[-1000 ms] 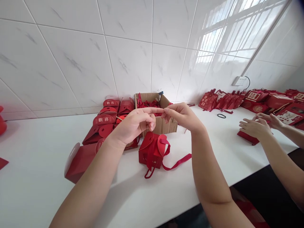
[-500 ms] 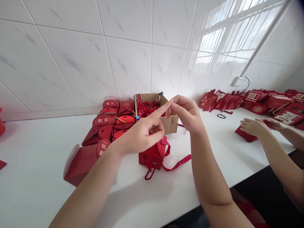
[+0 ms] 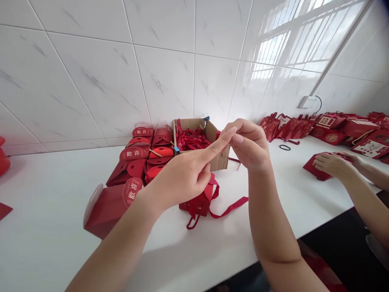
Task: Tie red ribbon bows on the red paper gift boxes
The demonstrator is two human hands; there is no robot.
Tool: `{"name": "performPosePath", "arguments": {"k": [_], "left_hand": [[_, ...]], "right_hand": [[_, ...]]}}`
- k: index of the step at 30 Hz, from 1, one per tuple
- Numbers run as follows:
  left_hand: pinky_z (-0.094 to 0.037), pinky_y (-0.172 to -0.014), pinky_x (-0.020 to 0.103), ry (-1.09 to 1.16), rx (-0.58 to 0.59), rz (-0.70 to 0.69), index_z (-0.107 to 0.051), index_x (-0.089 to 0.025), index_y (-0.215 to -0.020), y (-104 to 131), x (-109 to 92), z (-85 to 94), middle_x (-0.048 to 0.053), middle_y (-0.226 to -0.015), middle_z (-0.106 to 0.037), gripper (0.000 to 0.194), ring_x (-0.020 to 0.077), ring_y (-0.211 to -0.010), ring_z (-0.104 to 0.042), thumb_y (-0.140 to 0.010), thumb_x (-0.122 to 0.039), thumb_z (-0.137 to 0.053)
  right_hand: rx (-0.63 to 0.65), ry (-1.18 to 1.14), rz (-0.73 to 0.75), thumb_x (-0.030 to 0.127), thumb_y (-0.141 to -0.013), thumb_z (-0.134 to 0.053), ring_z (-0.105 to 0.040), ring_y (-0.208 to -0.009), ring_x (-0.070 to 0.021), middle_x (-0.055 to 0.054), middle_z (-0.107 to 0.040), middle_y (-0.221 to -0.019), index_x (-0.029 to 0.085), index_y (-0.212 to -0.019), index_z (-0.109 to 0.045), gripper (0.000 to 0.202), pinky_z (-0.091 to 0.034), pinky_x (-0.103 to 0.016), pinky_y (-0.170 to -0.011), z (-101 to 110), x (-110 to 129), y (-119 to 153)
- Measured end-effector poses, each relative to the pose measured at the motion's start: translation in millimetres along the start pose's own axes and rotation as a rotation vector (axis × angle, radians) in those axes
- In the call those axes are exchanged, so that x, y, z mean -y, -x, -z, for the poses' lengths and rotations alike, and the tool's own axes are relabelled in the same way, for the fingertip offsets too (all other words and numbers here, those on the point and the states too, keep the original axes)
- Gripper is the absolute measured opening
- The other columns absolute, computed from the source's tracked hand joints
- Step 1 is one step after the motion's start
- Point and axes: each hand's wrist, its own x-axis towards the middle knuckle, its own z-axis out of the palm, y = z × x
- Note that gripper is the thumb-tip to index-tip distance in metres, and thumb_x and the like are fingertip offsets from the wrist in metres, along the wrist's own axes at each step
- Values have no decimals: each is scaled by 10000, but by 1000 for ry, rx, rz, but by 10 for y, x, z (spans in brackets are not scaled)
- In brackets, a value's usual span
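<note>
The small red gift box (image 3: 199, 202) sits on the white worktop (image 3: 225, 247), below the person's two hands and partly hidden by the left one. In front of the wall behind it stands an open cardboard carton (image 3: 221, 161) of red ribbon pieces. The box looks like light, folded card: stiff enough to stand, but likely to dent or crease if squeezed, so the lower side walls seem the best place to take hold. The flat red ribbon (image 3: 230, 207) trailing off to its right looks soft, limp and rather slippery; a fingertip pinch should suit it. A twisted cord loop (image 3: 192, 224) hangs at the box's front.

The left hand (image 3: 187, 176) has its index finger stretched out and the others curled in. The right hand (image 3: 251, 146) has thumb and fingers drawn close, touching that index fingertip. Whether anything thin is pinched there cannot be told.
</note>
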Motion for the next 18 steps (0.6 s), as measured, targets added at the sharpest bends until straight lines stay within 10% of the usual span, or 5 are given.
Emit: {"name": "performPosePath", "arguments": {"k": [18], "left_hand": [[-377,-546,175,-163,26,43,-120,-383,-1466,21,-5,40,-67,-645,-465,736,88,-563,-459,-847,-78,-377]], "right_hand": [[11,-27,85,476,-825,-601,-556,-556,-131,-1,-573,-582,206,-669,-604,312,-484,-294,-555,22,-44,-17]]}}
